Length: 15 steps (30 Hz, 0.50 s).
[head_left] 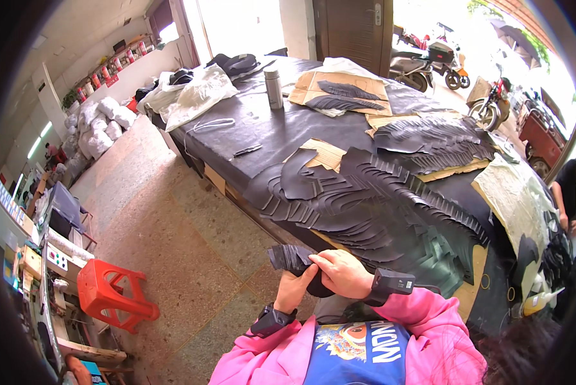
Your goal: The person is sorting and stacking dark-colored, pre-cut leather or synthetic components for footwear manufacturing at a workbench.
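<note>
In front of my body I hold a stack of thin black cut pieces [288,258], fanned at its left end. My left hand [293,289] wraps round the stack from below, with the thumb up along its side. My right hand [340,272] is closed on the stack's right part, its fingers pressed against the upper edges. Part of the stack is hidden behind my fingers. Just beyond my hands, rows of overlapping black curved pieces [339,192] lie spread over a dark-covered table [230,144].
A grey bottle [273,88], cardboard sheets [365,86] and a white plastic bag [195,96] sit on the table. A red plastic stool [111,292] stands on the floor at left. A squeeze bottle with yellow liquid [539,303] is at right, near another person's arm [562,199].
</note>
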Each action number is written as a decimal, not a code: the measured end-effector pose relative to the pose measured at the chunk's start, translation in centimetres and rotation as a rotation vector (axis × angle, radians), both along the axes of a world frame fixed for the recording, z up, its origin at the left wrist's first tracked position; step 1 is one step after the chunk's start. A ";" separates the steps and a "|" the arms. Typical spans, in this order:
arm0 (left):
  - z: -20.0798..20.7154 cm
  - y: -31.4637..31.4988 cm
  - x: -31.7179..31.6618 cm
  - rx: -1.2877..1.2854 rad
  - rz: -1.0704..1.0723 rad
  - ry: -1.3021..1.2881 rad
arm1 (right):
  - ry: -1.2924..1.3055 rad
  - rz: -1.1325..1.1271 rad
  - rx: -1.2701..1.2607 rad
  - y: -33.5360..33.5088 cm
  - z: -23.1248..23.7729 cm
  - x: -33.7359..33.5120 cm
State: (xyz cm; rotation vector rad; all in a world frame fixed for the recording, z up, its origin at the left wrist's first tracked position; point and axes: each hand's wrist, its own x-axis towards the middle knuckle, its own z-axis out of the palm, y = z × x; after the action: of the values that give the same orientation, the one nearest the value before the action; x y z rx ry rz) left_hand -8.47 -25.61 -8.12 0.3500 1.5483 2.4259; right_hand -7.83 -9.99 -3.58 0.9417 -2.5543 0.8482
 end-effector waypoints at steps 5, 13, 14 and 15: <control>-0.2 -0.2 0.1 -0.047 0.008 0.049 | 0.023 -0.007 0.029 -0.1 0.2 0.1; -0.3 -0.3 0.5 -0.115 0.036 0.116 | 0.166 -0.027 0.107 0.2 0.1 -0.3; -0.3 -0.4 0.5 -0.115 0.037 0.116 | 0.166 -0.027 0.106 0.3 0.2 -0.3; -0.3 -0.4 0.5 -0.146 0.037 0.120 | 0.165 -0.017 0.124 0.3 0.2 -0.3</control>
State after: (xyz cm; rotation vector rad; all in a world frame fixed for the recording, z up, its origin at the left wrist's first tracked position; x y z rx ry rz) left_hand -7.94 -25.97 -8.38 0.4492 1.7852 2.3404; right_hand -8.13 -9.64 -3.33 0.9811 -2.4912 0.5868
